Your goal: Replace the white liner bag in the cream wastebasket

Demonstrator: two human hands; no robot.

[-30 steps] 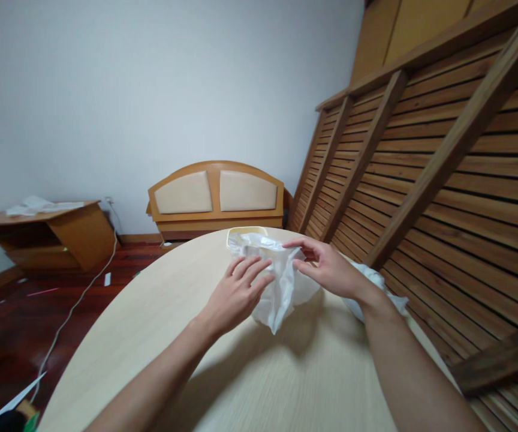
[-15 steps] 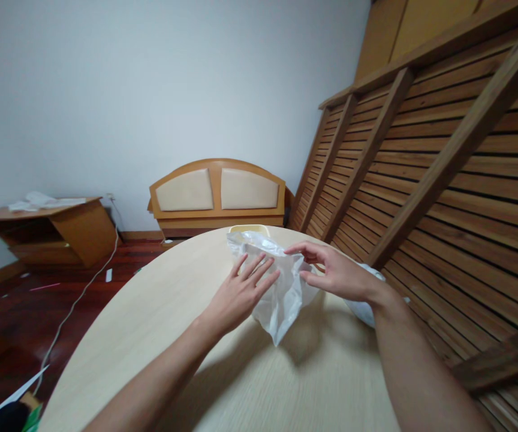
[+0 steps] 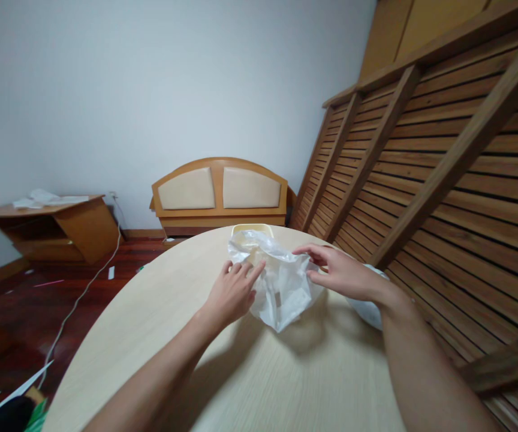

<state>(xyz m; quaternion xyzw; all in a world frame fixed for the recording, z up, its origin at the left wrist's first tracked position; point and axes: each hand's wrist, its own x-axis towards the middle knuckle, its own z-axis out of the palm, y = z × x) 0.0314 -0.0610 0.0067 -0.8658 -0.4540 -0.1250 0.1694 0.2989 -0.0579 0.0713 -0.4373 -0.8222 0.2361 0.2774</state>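
Observation:
A thin, whitish, see-through plastic bag [image 3: 283, 288] stands crumpled over the round table, one corner pointing down toward me. At its left edge is my left hand [image 3: 232, 293], index finger stretched out and the others loosely bent and apart; it does not grip the bag. My right hand [image 3: 337, 270] has its fingers and thumb around the bag's right edge, holding it. Just behind the bag, a pale yellow tray [image 3: 252, 227] shows its far rim; the bag hides the rest.
The round wooden table [image 3: 160, 312] fills the foreground. Another white plastic bag [image 3: 367, 312] lies at right, partly behind my right forearm. A slatted wooden frame [image 3: 421, 198] leans along the right side. Beyond the table stand a headboard [image 3: 218, 210] and a low desk [image 3: 70, 234].
My left hand has drawn back to the left off the bag's front, its fingers bending. The bag spreads wider and its lower corner sits higher. My right hand stays at the bag's edge.

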